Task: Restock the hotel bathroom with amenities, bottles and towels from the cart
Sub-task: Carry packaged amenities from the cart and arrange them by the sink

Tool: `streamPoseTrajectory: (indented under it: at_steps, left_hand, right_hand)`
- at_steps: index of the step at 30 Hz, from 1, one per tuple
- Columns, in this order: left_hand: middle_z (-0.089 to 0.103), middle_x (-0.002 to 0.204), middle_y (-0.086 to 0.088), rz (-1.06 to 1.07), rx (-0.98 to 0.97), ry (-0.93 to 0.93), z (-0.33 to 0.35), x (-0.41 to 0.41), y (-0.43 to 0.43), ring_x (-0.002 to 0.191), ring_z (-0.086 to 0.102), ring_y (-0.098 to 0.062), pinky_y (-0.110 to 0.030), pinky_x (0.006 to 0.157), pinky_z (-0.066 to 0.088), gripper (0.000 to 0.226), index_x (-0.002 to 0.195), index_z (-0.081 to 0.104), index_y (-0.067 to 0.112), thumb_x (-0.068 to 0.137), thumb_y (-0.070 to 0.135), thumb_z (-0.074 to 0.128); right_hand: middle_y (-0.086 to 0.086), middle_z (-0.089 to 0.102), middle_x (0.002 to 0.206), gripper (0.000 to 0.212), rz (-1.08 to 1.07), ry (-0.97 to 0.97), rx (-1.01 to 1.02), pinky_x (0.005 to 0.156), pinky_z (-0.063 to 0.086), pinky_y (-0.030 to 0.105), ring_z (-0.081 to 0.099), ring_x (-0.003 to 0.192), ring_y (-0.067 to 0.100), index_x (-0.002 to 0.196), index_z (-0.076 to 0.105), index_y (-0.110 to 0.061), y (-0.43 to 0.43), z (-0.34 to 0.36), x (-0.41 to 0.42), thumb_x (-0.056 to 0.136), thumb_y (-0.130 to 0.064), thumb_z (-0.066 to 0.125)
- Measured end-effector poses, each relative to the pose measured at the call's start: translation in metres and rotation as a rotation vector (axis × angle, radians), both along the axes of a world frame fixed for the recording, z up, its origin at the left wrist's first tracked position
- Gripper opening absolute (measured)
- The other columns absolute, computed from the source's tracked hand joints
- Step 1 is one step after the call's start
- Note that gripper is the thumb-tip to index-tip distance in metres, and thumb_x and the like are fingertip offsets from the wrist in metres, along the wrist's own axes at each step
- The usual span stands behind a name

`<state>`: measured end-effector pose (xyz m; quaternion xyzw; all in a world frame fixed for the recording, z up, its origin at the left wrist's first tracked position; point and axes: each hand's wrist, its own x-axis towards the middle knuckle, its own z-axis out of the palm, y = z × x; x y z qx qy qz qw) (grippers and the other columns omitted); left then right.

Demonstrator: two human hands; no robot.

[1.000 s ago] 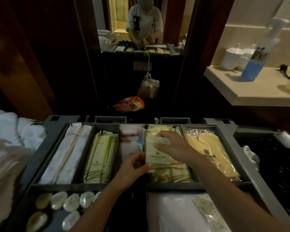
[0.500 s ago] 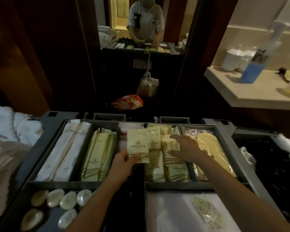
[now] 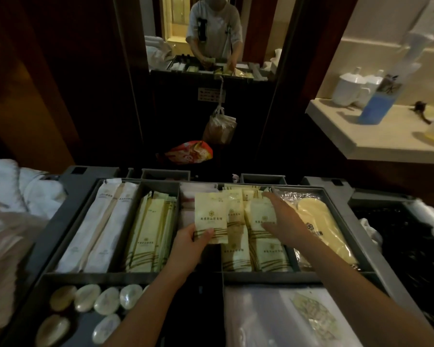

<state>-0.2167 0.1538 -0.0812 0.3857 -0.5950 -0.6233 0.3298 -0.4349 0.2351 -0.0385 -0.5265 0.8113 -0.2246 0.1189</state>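
Dim cart tray (image 3: 68,221): the left hand (image 3: 188,242) now has its grip around a sachet (image 3: 210,216) lifted clear, while the right hand (image 3: 283,221), fingers spread, reaches for another packet (image 3: 261,216).

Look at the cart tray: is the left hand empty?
No. The left hand holds a cream amenity packet by its lower edge, raised above the tray.

dim room, dark wood walls (image 3: 60,83), pale counter (image 3: 376,136) right.

sachet (image 3: 211,217): logo, print illegible | cart sign (image 3: 211,93): unreadable
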Motion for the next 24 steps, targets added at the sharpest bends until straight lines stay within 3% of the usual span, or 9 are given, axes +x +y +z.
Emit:
streamPoseTrajectory:
  at_steps: [3, 7, 10, 12, 14, 17, 21, 24]
  left_hand:
    - [0.069, 0.085, 0.017, 0.014, -0.013, 0.012, 0.001, -0.001, 0.0, 0.081, 0.065, 0.006, -0.008, 0.061, 0.049, 0.018, 0.085, 0.063, 0.033, 0.09, 0.016, 0.058]
    - [0.068, 0.093, 0.016, 0.063, -0.022, 0.052, 0.007, 0.001, -0.003, 0.088, 0.065, 0.001, -0.013, 0.067, 0.052, 0.02, 0.093, 0.06, 0.032, 0.089, 0.013, 0.059]
    - [0.065, 0.097, 0.01, 0.096, -0.063, 0.058, 0.015, 0.007, -0.008, 0.09, 0.062, -0.002, -0.017, 0.07, 0.053, 0.02, 0.1, 0.056, 0.027, 0.089, 0.01, 0.058]
    - [0.064, 0.097, 0.01, 0.102, -0.083, 0.058, 0.024, 0.016, -0.011, 0.087, 0.06, 0.0, -0.012, 0.064, 0.052, 0.022, 0.106, 0.055, 0.021, 0.089, 0.009, 0.059]
    - [0.065, 0.096, 0.011, 0.107, -0.108, 0.049, 0.035, 0.028, -0.012, 0.086, 0.061, 0.002, -0.01, 0.062, 0.051, 0.023, 0.109, 0.057, 0.017, 0.088, 0.007, 0.059]
    - [0.067, 0.094, 0.014, 0.136, -0.117, 0.053, 0.051, 0.053, -0.007, 0.083, 0.065, 0.002, -0.015, 0.065, 0.053, 0.024, 0.098, 0.059, 0.029, 0.087, 0.007, 0.061]
    - [0.071, 0.088, 0.016, 0.19, -0.21, -0.005, 0.075, 0.1, 0.011, 0.083, 0.068, -0.002, -0.014, 0.062, 0.052, 0.025, 0.096, 0.059, 0.031, 0.085, 0.008, 0.064]
    - [0.073, 0.087, 0.017, 0.245, -0.255, -0.046, 0.09, 0.142, 0.034, 0.085, 0.068, -0.004, -0.015, 0.067, 0.052, 0.026, 0.098, 0.062, 0.025, 0.085, 0.002, 0.061]
  right_hand:
    - [0.01, 0.055, 0.125, 0.073, -0.04, -0.238, -0.146, 0.079, 0.055, 0.037, 0.06, 0.097, 0.021, 0.14, 0.029, -0.025, 0.004, 0.009, 0.008, 0.081, -0.007, 0.068]
    - [0.01, 0.053, 0.132, 0.073, -0.082, -0.468, -0.279, 0.09, 0.051, 0.051, 0.054, 0.118, 0.027, 0.144, 0.025, -0.029, 0.007, 0.025, 0.021, 0.086, -0.014, 0.066]
    - [0.01, 0.061, 0.121, 0.065, -0.065, -0.575, -0.334, 0.072, 0.058, 0.038, 0.065, 0.1, 0.023, 0.14, 0.03, -0.03, 0.003, 0.037, 0.034, 0.087, -0.014, 0.064]
    - [0.007, 0.065, 0.115, 0.063, -0.05, -0.642, -0.343, 0.059, 0.057, 0.026, 0.068, 0.087, 0.017, 0.138, 0.031, -0.034, 0.0, 0.046, 0.045, 0.087, -0.014, 0.063]
    - [0.004, 0.064, 0.115, 0.063, -0.01, -0.661, -0.347, 0.059, 0.057, 0.025, 0.068, 0.087, 0.015, 0.138, 0.03, -0.038, -0.004, 0.051, 0.057, 0.088, -0.017, 0.062]
    - [0.0, 0.059, 0.119, 0.062, 0.076, -0.658, -0.346, 0.067, 0.058, 0.029, 0.065, 0.095, 0.015, 0.138, 0.029, -0.039, -0.009, 0.055, 0.077, 0.089, -0.021, 0.061]
    - [-0.019, 0.056, 0.104, 0.06, 0.276, -0.652, -0.348, 0.056, 0.052, 0.013, 0.063, 0.08, -0.008, 0.137, 0.03, -0.038, -0.021, 0.065, 0.11, 0.089, -0.019, 0.06]
    - [-0.019, 0.062, 0.103, 0.059, 0.436, -0.72, -0.313, 0.059, 0.054, 0.017, 0.066, 0.085, -0.004, 0.134, 0.031, -0.043, -0.028, 0.068, 0.141, 0.089, -0.017, 0.06]
